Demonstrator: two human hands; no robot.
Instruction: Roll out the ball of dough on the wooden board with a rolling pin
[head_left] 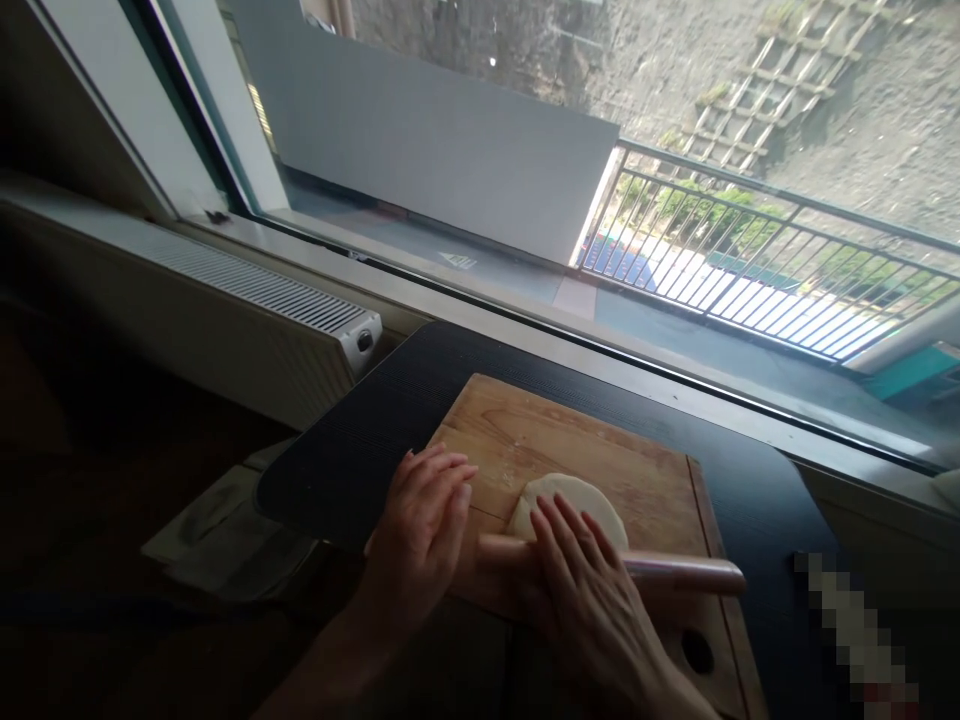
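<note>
A wooden rolling pin [686, 573] lies across a round, flat piece of dough [574, 492] on a wooden cutting board [600, 440]. My right hand [589, 585] rests palm down over the middle of the pin, its fingers stretched forward over the dough. At the pin's left end is my left hand [424, 515], fingers extended and thumb a little apart. Whether the left palm touches the pin is hidden. The dough's near edge is covered by the pin and my right hand.
The board sits on a dark table [375, 430] beside a window sill [675, 400]. A radiator [300, 320] stands to the left, and light-coloured cloth or paper [232, 530] lies below the table's left edge. A pixelated patch [855, 620] covers something at right. Outside is a railing [750, 260].
</note>
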